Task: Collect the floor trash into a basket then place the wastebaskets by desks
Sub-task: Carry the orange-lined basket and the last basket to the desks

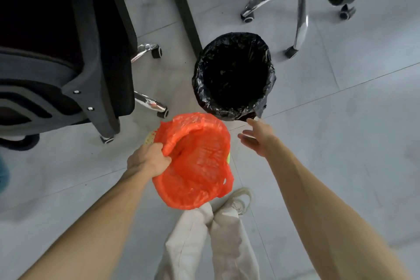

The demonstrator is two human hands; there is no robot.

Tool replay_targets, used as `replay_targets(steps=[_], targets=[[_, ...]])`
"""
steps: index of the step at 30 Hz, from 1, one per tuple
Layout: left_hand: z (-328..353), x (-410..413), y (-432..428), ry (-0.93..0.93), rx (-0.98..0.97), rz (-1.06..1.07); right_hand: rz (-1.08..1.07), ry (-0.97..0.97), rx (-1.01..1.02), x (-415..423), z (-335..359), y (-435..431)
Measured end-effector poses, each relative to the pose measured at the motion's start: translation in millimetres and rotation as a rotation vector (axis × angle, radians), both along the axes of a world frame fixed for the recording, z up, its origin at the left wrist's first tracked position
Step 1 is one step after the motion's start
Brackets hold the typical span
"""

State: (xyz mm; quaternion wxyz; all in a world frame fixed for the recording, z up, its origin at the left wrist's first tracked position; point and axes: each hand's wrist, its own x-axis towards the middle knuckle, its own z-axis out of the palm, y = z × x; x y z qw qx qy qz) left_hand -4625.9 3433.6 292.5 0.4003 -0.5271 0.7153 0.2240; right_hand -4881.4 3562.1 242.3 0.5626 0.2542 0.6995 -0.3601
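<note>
Fingers [247,137] on our right hand [259,141] loosely spread, just short of the black-lined wastebasket [229,111] straight ahead; left hand [147,161] grips the orange-lined basket [181,195].

An office: wheeled desk chairs [68,52], a desk leg [181,4], lined wastebaskets [234,75] on grey floor tiles [352,120].
</note>
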Motion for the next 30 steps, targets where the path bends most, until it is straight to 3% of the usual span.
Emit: replay_targets(steps=[7, 14, 21, 30], targets=[[163.3, -83.0, 21.3, 0.103, 0.088, -0.112, 0.351, 0.059, -0.007, -23.2, 201.1, 73.6], [329.3, -158.8, 61.3, 0.369, 0.141, -0.165, 0.41, 0.305, 0.138, -28.8, 389.3, 154.2], [422.5, -213.9, 124.9, 0.693, 0.293, 0.02, 0.027, 0.591, 0.22, -16.9, 480.1, 243.9], [461.9, -311.3, 200.8, 0.721, 0.411, -0.019, -0.313, 0.798, 0.289, -74.2, 514.8, 317.1]])
